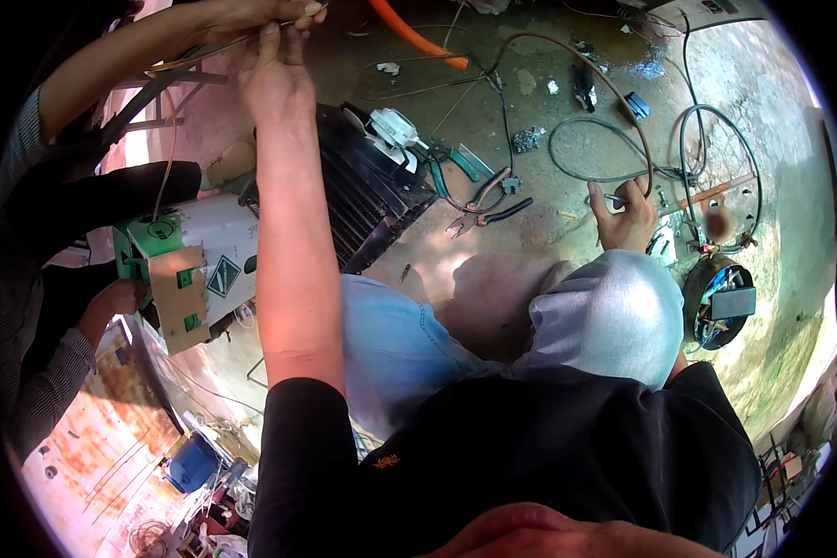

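Note:
My left arm stretches up to the far left, where my left hand pinches a thin brown tube. A co-worker's hand holds the same tube right beside my fingertips. My right hand is closed low over the floor beyond my right knee. The end of a brown hose and a small metallic piece show at its fingers; what the palm holds is partly hidden. Just right of my left forearm lies a black finned unit with a white part on its far end.
Pliers and thin cables lie on the floor ahead. A round tin of small items stands at the right, near looped hoses. At the left, the co-worker's other hand touches a green-and-white carton. An orange pipe lies far ahead.

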Action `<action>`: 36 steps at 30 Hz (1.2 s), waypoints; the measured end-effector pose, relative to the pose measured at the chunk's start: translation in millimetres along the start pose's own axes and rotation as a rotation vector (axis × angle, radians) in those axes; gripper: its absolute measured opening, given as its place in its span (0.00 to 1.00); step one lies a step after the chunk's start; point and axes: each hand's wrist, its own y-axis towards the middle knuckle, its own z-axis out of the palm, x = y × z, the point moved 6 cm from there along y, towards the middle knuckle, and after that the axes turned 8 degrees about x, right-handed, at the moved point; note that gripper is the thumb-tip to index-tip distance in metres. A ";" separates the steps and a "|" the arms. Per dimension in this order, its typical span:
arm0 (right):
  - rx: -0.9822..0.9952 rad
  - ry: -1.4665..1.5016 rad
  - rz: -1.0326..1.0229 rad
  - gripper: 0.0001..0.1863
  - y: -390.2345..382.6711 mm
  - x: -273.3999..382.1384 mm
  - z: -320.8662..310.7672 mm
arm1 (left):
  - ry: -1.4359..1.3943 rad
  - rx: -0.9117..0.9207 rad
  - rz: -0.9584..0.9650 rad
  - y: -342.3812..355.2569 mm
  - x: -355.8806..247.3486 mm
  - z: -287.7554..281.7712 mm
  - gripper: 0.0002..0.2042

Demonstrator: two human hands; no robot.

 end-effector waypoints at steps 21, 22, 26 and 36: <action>0.019 -0.082 -0.044 0.23 -4.0 -2.3 4.0 | -0.013 -0.053 0.051 -8.8 10.8 8.5 0.05; 0.023 -0.071 -0.029 0.23 -4.4 -1.8 3.3 | -0.018 -0.044 0.048 -8.6 11.3 8.4 0.04; 0.037 -0.039 -0.009 0.23 -6.1 -8.6 4.8 | -0.018 -0.145 0.023 -14.4 7.5 22.4 0.09; 0.064 -0.053 -0.054 0.23 1.2 -10.6 6.6 | 0.149 -0.100 -0.021 -26.3 -23.1 4.3 0.11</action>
